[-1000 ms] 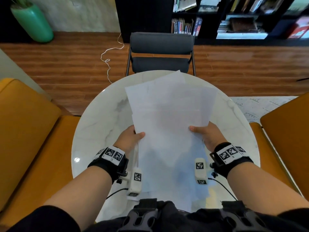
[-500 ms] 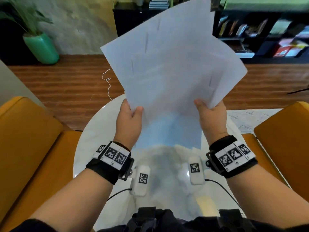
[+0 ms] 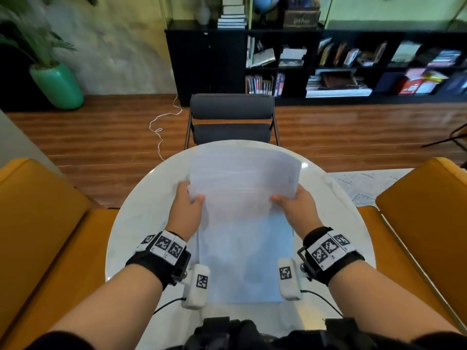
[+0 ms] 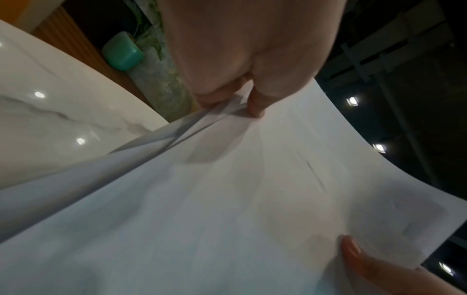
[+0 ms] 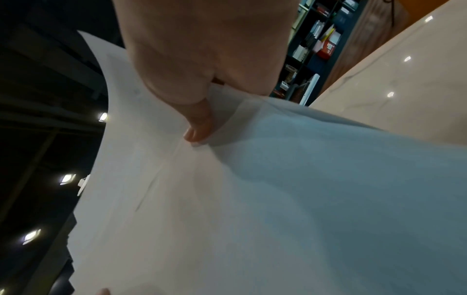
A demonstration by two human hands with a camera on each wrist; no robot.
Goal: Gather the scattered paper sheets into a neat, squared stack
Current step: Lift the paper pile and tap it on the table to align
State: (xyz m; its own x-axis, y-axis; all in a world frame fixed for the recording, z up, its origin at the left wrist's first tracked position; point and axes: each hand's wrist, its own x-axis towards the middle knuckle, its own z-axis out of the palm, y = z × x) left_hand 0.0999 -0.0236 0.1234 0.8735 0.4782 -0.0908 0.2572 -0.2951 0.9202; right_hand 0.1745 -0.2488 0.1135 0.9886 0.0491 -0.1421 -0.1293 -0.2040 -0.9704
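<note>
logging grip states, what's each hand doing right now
Left hand: closed on the left edge of the paper sheets.
Right hand: closed on their right edge.

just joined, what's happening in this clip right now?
A seated person holds a sheaf of white paper sheets over a round white marble table. The left hand pinches the sheaf's left edge, the right hand its right edge, thumbs on top. The sheets are gathered but not yet squared: the left wrist view shows their edges fanned apart. The far end curls upward.
</note>
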